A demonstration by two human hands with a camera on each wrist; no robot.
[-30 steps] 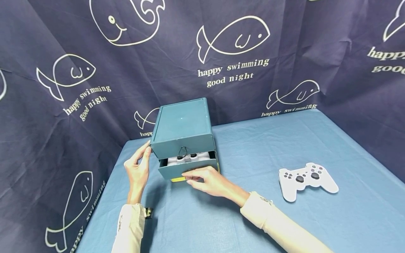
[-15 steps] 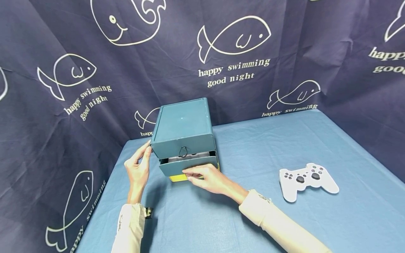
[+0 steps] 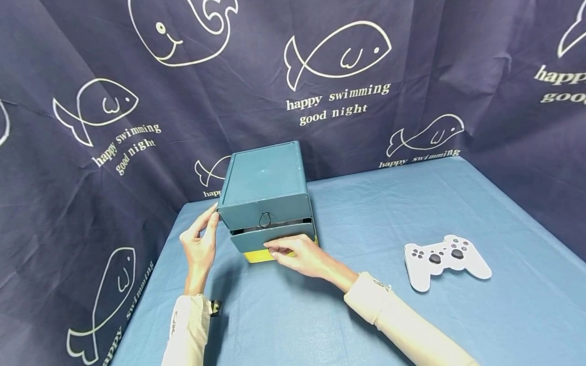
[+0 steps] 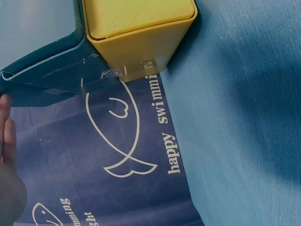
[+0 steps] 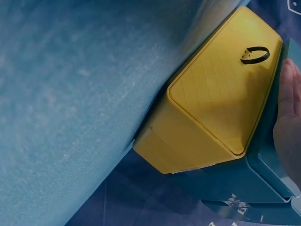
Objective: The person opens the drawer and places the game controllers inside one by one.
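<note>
A teal drawer box (image 3: 265, 173) stands stacked on a yellow drawer box (image 3: 257, 256). The lower teal drawer (image 3: 244, 241) juts out slightly, with a narrow dark gap above its front; its contents are hidden. My right hand (image 3: 302, 256) presses against that drawer's front; its fingers look straight in the right wrist view, where the yellow front (image 5: 211, 99) shows a black loop pull (image 5: 256, 55). At the upper teal box's left front edge, my left hand (image 3: 200, 241) rests its fingertips on the side. A loop pull (image 3: 264, 219) hangs on the upper drawer.
On the blue cloth-covered table (image 3: 366, 223), a white game controller (image 3: 446, 262) lies to the right, apart from both hands. A dark blue curtain (image 3: 256, 112) with fish drawings rises behind the boxes and along both sides.
My right hand has pushed the lower teal drawer inward. The white controller seen inside it earlier is now hidden, and more of the yellow box shows below. My left hand stays put.
</note>
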